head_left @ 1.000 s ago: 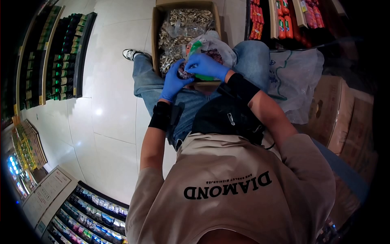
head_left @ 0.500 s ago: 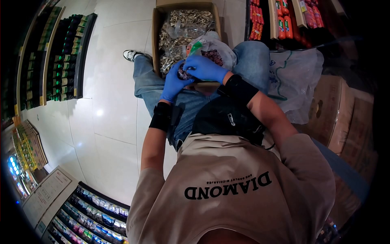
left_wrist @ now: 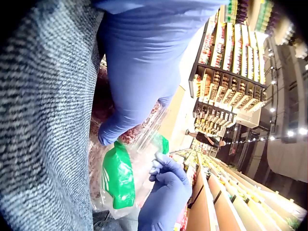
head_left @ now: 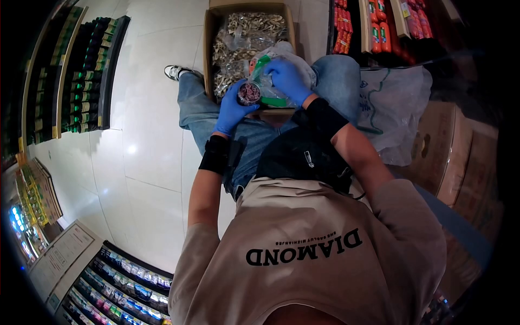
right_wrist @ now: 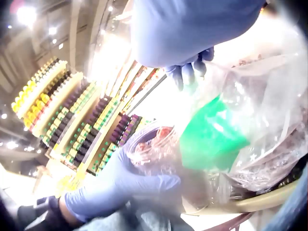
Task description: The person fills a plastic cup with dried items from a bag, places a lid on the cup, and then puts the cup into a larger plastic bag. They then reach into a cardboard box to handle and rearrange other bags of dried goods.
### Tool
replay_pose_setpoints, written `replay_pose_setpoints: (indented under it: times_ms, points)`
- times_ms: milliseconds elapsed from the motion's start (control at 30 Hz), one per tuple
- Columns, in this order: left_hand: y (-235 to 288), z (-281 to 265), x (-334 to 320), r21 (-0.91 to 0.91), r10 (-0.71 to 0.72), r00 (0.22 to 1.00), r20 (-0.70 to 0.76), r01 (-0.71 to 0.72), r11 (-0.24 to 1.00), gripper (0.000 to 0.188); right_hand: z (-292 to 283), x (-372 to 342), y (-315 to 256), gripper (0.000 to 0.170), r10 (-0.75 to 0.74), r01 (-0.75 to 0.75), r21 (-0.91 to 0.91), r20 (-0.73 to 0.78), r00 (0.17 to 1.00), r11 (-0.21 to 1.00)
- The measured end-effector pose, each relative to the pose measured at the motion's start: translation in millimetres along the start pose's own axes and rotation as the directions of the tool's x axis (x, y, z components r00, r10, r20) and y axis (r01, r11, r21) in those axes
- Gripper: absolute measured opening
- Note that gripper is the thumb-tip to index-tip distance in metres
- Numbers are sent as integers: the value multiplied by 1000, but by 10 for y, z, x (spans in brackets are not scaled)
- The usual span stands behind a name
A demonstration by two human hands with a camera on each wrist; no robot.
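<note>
My left hand (head_left: 231,112) grips a small round clear jar (head_left: 249,93) from the side, thumb and fingers around it. Dark reddish-purple dried pieces show through its open top. Just right of the jar, my right hand (head_left: 290,81) is over a clear plastic bag (head_left: 307,69) with green print (head_left: 273,101). Its fingers are bent; in the left wrist view the right hand (left_wrist: 166,195) has its fingertips beside the bag's green part, and whether they hold film is unclear. In the right wrist view, the jar (right_wrist: 156,144) stands against the bag.
An open cardboard box (head_left: 208,59) with bags of dried pale-brown pieces (head_left: 254,24) stands between the legs. Another clear bag (head_left: 398,108) lies over the right side, by cartons (head_left: 441,143). Stocked shelves (head_left: 108,76) stand at left, red packages (head_left: 379,30) at upper right.
My right hand has moved off the jar, up and to the right onto the bag, uncovering the jar's top. My left hand keeps its grip on the jar.
</note>
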State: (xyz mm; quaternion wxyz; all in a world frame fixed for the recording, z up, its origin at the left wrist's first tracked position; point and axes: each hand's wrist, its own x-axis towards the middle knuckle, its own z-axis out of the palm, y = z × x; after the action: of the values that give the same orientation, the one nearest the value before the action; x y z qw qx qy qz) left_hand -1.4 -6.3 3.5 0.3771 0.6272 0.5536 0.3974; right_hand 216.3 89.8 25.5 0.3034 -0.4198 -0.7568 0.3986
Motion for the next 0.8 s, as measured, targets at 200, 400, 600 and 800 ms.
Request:
replay_pose_setpoints:
  times_ms: [200, 400, 600, 800]
  points:
    - [16, 9, 25, -41, -33, 999, 16, 34, 999, 82, 55, -134, 591, 13, 73, -43, -412, 57, 996, 910]
    - [-9, 10, 11, -16, -24, 1000, 12, 24, 1000, 84, 75, -168, 633, 21, 97, 20, -568, 174, 980, 823]
    - [15, 14, 21, -22, -24, 1000, 18, 24, 999, 84, 129, -155, 663, 19, 11, 44, -519, 102, 995, 853]
    - [-34, 22, 6, -36, -4, 1000, 3, 4, 999, 84, 163, -122, 645, 15, 45, 4, -428, 103, 994, 904]
